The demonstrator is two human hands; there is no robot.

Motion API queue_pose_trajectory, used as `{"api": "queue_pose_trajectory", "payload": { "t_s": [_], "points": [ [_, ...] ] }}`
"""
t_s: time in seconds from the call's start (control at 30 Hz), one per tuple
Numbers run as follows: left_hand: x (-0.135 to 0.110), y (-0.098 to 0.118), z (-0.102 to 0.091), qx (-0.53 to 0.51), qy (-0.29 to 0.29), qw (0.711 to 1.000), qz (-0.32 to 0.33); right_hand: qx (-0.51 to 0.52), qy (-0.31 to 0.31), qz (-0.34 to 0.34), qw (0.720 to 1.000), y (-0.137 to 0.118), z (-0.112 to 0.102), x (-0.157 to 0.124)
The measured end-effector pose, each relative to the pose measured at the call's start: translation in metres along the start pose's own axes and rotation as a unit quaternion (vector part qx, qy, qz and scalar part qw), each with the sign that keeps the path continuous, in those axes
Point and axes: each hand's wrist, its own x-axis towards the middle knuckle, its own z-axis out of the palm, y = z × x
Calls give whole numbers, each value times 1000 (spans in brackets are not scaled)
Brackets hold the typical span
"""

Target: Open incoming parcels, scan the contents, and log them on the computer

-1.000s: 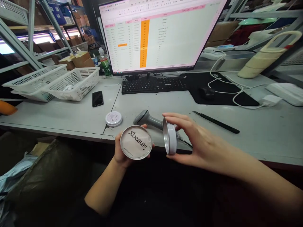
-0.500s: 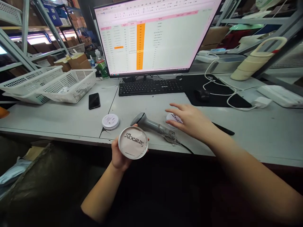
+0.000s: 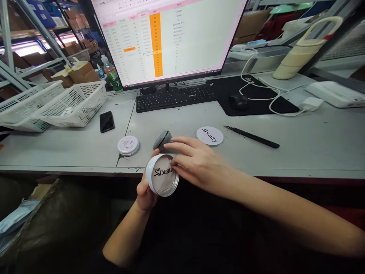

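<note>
My left hand [image 3: 146,194] is wrapped round a white round tin [image 3: 152,176] with a silver rim, tilted toward me above the desk's front edge. A pale disc [image 3: 164,177] printed "Sbeauty" shows inside it. My right hand [image 3: 196,161] reaches over the tin's right side. Its thumb and forefinger pinch at the disc's edge, and what lies between them is hidden. Behind that hand lies a grey handheld scanner [image 3: 162,140], its handle covered. A white lid [image 3: 210,136] with the same print rests on the desk. Left of the scanner sits another round tin [image 3: 128,145].
A black craft knife [image 3: 251,137] lies to the right. Farther back stand a monitor [image 3: 188,42], a keyboard [image 3: 173,98] and a mouse [image 3: 238,101] on its black mat. White baskets [image 3: 74,106] and a phone [image 3: 107,121] are at left.
My right hand has moved left from over the lid to the tin, uncovering the lid and knife. The tin has turned slightly, showing more of its side. The view has shifted a little.
</note>
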Motion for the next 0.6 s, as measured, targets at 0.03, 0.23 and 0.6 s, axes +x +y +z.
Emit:
{"api": "queue_pose_trajectory", "payload": {
  "t_s": [0.03,0.23,0.6],
  "points": [
    [0,0,1,3,9,1000,-1,0,8,-2,1000,-1,0,0],
    [-1,-1,4,4,33,999,-11,-53,19,-7,998,-6,-4,-1],
    [2,-2,8,-3,102,995,16,47,103,40,993,-10,-9,-2]
  ]
}}
